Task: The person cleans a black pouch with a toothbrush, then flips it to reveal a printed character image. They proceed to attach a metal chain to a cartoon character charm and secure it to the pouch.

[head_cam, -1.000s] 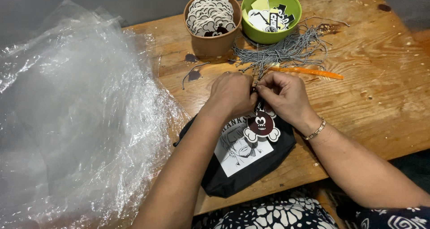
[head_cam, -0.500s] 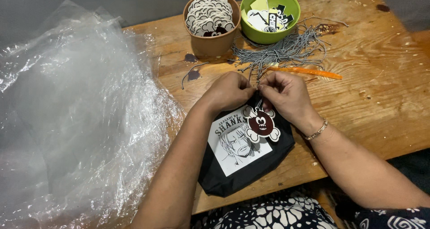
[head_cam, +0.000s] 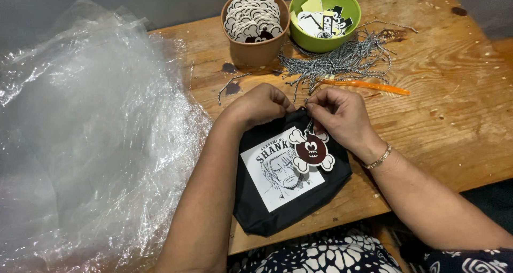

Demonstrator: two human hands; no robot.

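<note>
Pinching the black pouch (head_cam: 288,198) top, left hand (head_cam: 262,104) and right hand (head_cam: 342,115) beside skull tag (head_cam: 311,150)

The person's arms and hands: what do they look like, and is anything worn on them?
Both forearms are bare, with no gloves or sleeves in view. The right hand has a thin gold-coloured bracelet at the wrist. The left hand shows no jewellery. Dark clothing with a white pattern shows below.
</note>
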